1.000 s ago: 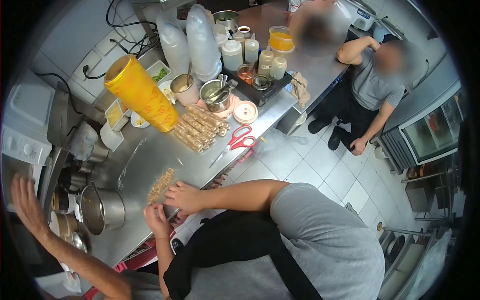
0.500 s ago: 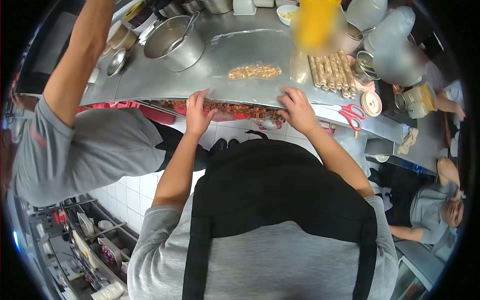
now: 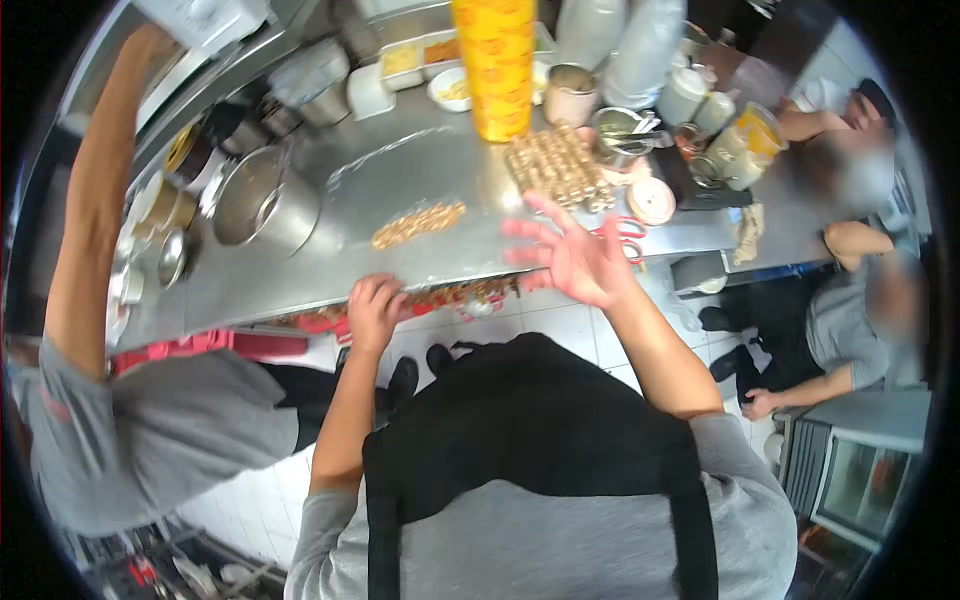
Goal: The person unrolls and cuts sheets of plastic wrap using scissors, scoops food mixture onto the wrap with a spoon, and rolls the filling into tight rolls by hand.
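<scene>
I am seeing a narrow strip of chopped, light-brown filling [image 3: 418,226] lying on the brushed stainless-steel counter [image 3: 340,235], just beyond my left hand [image 3: 373,312] and to the left of my right hand [image 3: 578,258]; neither hand is touching it. I am keeping the left hand at the counter's front edge, its fingers loosely bent and slightly apart, with nothing showing in its grasp. I am holding the right hand up near the same edge, empty, its fingers spread wide and slightly blurred. Just past its fingertips, a stack of clear-wrapped rolls with pale, speckled filling [image 3: 560,168] is lying side by side, and a pair of scissors with red handles [image 3: 632,228] is showing partly behind that hand. A white round plastic lid [image 3: 652,201] is resting beyond the scissors. Farther beyond the right hand, a tall yellow patterned cylinder [image 3: 494,70] is standing upright behind the rolls. Beyond and left of the left hand, a deep silver metal pot [image 3: 291,212] is standing with a utensil inside. Well left of my hands, a co-worker in a grey shirt [image 3: 170,430] is reaching an arm toward a white appliance [image 3: 205,20].
</scene>
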Action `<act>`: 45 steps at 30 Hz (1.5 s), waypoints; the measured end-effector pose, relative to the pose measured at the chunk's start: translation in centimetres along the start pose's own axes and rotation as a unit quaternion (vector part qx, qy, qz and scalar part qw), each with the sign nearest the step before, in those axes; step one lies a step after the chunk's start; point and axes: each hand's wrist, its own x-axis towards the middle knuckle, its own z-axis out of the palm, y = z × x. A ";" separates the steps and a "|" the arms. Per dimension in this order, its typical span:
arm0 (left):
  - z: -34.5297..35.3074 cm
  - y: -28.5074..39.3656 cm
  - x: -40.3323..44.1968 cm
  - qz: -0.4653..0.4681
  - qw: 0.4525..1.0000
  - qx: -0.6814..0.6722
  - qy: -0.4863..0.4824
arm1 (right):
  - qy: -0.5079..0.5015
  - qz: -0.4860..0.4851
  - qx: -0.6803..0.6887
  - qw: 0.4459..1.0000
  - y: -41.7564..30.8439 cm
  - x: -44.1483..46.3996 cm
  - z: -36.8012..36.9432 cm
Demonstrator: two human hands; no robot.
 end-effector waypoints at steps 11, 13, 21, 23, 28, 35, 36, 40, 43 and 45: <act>-0.2 0.0 1.3 0.047 0.997 -0.005 -0.065 | 0.179 -0.094 -0.563 0.801 2.8 -5.9 -10.1; -0.1 0.1 1.5 0.031 0.996 0.006 -0.089 | 0.123 -0.130 -0.723 0.667 5.7 -3.9 -8.9; 0.3 -1.7 2.4 0.020 0.996 0.030 -0.081 | -0.024 -0.181 -0.819 0.544 11.8 5.7 -2.7; 0.6 -2.0 2.8 0.030 0.997 0.047 -0.061 | -0.009 -0.163 -0.827 0.538 13.3 7.5 -1.8; -1.8 0.1 4.9 0.109 0.979 0.105 -0.139 | 0.004 -0.145 -0.872 0.468 13.7 11.1 -3.6; -1.6 -1.5 4.6 0.075 0.992 0.097 -0.013 | 0.059 -0.180 -0.845 0.501 8.3 8.3 -7.0; -1.6 -2.0 4.4 0.059 0.994 0.092 -0.004 | 0.056 -0.195 -0.831 0.519 7.6 8.4 -7.0; -2.4 -4.8 4.8 -0.064 0.997 0.042 -0.022 | 0.092 -0.205 -0.800 0.557 4.9 11.0 -6.1; -2.7 -7.1 7.3 -0.068 0.998 -0.005 0.000 | 0.121 -0.191 -0.791 0.568 3.4 14.5 -5.6; -2.4 -8.8 9.0 -0.068 0.997 -0.035 -0.033 | 0.136 -0.182 -0.792 0.566 3.2 17.1 -5.9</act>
